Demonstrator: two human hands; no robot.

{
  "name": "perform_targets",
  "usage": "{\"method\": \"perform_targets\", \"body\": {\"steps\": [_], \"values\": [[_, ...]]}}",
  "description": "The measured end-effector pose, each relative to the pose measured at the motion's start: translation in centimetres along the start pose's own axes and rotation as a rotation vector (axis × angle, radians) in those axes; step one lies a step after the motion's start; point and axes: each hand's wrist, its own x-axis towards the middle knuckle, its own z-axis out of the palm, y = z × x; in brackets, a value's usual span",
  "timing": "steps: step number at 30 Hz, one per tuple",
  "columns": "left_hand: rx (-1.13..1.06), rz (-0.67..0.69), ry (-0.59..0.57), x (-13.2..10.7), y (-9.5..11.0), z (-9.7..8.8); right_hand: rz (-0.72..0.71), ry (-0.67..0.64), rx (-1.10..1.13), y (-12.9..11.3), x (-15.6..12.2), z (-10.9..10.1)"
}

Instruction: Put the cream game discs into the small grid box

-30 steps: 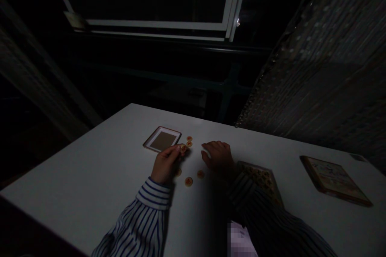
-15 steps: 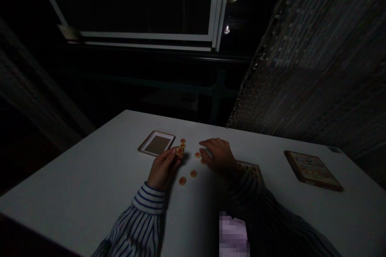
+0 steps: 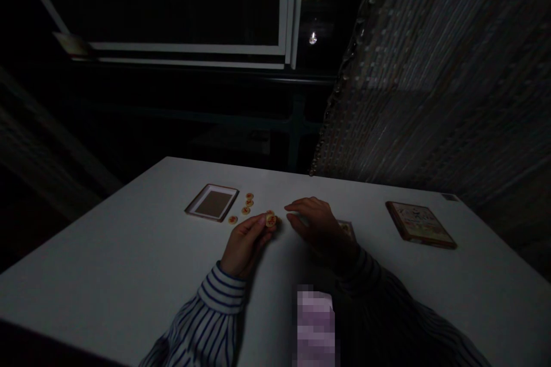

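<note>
My left hand (image 3: 246,245) pinches a small round orange token (image 3: 270,219) between thumb and fingertips, just above the white table (image 3: 129,252). A few more tokens (image 3: 246,206) lie in a short line beside a small open box tray (image 3: 212,202). My right hand (image 3: 316,226) rests on the table close to the right of the held token, fingers curled and slightly apart, nothing visible in it. A box of tokens (image 3: 346,228) lies partly hidden behind my right wrist. Both sleeves are striped.
A flat printed box lid (image 3: 420,225) lies at the right of the table. A beaded curtain (image 3: 430,80) hangs behind on the right. A dark window with a white frame (image 3: 189,49) is beyond the far table edge. The room is very dim.
My left hand has put a token down by the tray and now holds a token further right. The loose tokens near my hands are gone from view. The view has shifted right.
</note>
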Motion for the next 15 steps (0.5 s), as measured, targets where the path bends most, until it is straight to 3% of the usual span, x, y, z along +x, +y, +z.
{"method": "perform_targets", "body": {"steps": [15], "values": [[-0.053, -0.041, -0.229, 0.0, -2.9, 3.5, 0.004, -0.085, 0.173, 2.8, -2.6, -1.0]]}}
